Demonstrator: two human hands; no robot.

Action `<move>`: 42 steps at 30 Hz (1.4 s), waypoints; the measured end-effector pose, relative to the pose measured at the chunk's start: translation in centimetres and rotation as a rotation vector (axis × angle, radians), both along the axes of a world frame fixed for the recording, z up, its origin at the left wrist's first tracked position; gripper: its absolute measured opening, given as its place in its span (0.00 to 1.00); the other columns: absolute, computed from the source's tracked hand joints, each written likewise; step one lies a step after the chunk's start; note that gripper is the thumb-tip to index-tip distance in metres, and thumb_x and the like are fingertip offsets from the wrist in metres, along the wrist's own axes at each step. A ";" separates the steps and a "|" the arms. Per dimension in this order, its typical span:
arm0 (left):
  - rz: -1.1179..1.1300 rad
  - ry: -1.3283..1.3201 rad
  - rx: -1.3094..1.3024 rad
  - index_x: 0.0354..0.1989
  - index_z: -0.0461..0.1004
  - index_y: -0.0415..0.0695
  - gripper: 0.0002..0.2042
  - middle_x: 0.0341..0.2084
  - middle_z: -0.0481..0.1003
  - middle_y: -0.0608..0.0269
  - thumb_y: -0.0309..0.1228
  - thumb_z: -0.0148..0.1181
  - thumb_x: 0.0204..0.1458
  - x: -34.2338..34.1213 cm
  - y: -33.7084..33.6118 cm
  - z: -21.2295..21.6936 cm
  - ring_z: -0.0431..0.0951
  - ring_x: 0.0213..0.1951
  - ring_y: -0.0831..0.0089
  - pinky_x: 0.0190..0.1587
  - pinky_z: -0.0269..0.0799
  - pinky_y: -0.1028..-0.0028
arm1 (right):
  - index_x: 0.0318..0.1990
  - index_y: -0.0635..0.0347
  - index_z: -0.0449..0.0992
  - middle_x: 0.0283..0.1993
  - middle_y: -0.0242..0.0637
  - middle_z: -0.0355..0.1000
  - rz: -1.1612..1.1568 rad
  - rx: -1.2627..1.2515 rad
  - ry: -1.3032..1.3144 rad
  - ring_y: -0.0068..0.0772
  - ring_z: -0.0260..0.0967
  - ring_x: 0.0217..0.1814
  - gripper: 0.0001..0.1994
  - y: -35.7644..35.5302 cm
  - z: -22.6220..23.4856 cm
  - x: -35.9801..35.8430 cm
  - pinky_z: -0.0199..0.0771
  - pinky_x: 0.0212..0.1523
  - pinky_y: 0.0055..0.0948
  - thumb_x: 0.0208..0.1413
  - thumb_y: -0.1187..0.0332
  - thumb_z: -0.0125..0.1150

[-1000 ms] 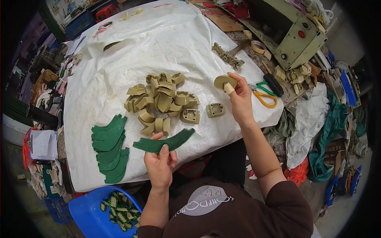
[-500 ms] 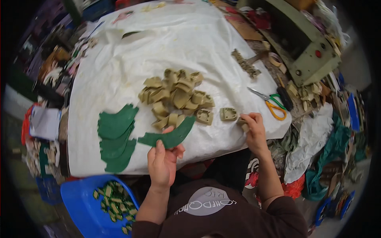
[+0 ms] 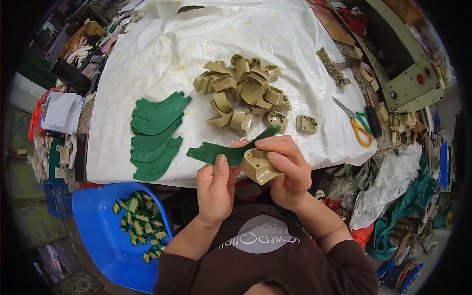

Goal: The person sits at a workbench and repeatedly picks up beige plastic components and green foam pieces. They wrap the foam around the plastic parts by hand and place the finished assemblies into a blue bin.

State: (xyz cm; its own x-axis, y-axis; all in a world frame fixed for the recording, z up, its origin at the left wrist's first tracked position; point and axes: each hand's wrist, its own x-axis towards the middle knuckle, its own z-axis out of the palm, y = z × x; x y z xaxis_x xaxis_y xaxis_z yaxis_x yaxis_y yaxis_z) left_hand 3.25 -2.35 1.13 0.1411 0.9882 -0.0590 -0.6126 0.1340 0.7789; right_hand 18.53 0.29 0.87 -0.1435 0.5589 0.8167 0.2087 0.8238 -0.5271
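My left hand (image 3: pixel 216 189) pinches a curved green sheet piece (image 3: pixel 209 153), leather-like or cloth, between thumb and fingers. In my right hand (image 3: pixel 290 169) is a tan plastic shoe heel (image 3: pixel 258 167), its recessed face with small holes turned up. The heel is held against the green piece, whose far tip shows beyond my right fingers. A fanned stack of similar green pieces (image 3: pixel 155 120) lies to the left. Beyond my hands is a heap of tan heels (image 3: pixel 253 92). One heel (image 3: pixel 307 124) sits apart, to the right of the heap.
White sheeting (image 3: pixel 147 59) covers the table. Scissors (image 3: pixel 361 130) with orange and green handles lie at the right edge beside a black-handled tool (image 3: pixel 372 120). A blue basin (image 3: pixel 93 236) at lower left holds green-edged tan pieces (image 3: pixel 140 221). A green machine (image 3: pixel 415 83) stands at far right.
My right hand has picked up a heel from the table's right side and brought it left to the green piece. My left hand has moved slightly right, and the view has shifted.
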 end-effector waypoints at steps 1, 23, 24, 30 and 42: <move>-0.010 0.002 0.010 0.55 0.62 0.28 0.19 0.52 0.69 0.49 0.32 0.34 0.65 -0.1 -0.1 0.1 0.71 0.52 0.68 0.56 0.67 0.68 | 0.50 0.59 0.68 0.47 0.49 0.70 0.004 0.005 0.004 0.47 0.70 0.43 0.24 0.0 -0.3 -0.3 0.72 0.42 0.39 0.44 0.87 0.51; 0.229 0.699 0.410 0.52 0.66 0.28 0.17 0.43 0.74 0.50 0.28 0.39 0.63 -0.1 0.1 -0.7 0.75 0.41 0.73 0.44 0.70 0.76 | 0.41 0.50 0.73 0.38 0.29 0.72 -0.233 0.070 -0.234 0.35 0.60 0.35 0.21 0.9 -1.0 -0.2 0.47 0.41 0.41 0.32 0.74 0.62; 0.282 0.712 0.409 0.50 0.68 0.28 0.16 0.42 0.75 0.51 0.27 0.41 0.62 -0.1 0.1 -0.1 0.76 0.39 0.74 0.42 0.70 0.76 | 0.40 0.50 0.74 0.38 0.29 0.72 -0.234 0.065 -0.234 0.35 0.60 0.35 0.20 0.9 -1.0 -0.1 0.47 0.41 0.41 0.32 0.74 0.62; 0.301 0.909 0.290 0.39 0.74 0.30 0.12 0.28 0.75 0.61 0.26 0.47 0.60 -0.9 -0.5 0.6 0.70 0.32 0.81 0.35 0.67 0.78 | 0.32 0.50 0.75 0.33 0.28 0.64 -0.254 -0.118 -0.617 0.35 0.60 0.39 0.15 -0.6 2.4 0.5 0.46 0.42 0.42 0.29 0.70 0.65; 0.344 1.242 0.781 0.42 0.72 0.29 0.14 0.35 0.74 0.47 0.16 0.55 0.44 0.6 0.1 -0.1 0.76 0.33 0.54 0.37 0.72 0.66 | 0.31 0.54 0.70 0.31 0.33 0.60 -0.186 -0.171 -0.656 0.36 0.58 0.37 0.14 -0.5 1.1 1.6 0.46 0.41 0.41 0.31 0.72 0.63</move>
State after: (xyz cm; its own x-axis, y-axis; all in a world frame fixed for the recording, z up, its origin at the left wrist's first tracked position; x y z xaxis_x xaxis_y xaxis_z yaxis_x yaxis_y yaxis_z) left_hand 3.87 -2.30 1.01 0.1592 0.8005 0.5778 0.5565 -0.5562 0.6172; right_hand 20.17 -0.25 1.92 -0.4663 0.7350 0.4923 0.6572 0.6603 -0.3633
